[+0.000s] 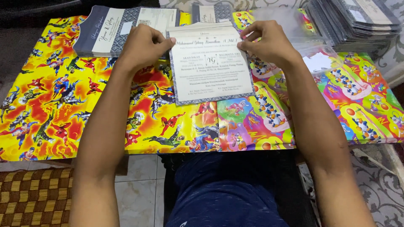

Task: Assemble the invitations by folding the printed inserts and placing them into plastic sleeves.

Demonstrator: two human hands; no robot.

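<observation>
- The left hand is pinching the top left corner of a pale card, thumb on its face and the other digits curled at its edge.
- The right hand is gripping the top right corner in a narrow pinch, thumb on the front.
- The card is lying near the middle of the table, its far edge lifted a little by both hands, its near edge resting on the cover.
- Bright cartoon wrapping paper is covering the table.
- A stack of similar cards is lying far left, just beyond the left hand.
- Clear plastic sleeves are lying just right of the right hand.
- A taller pile is sitting at the far right corner.
</observation>
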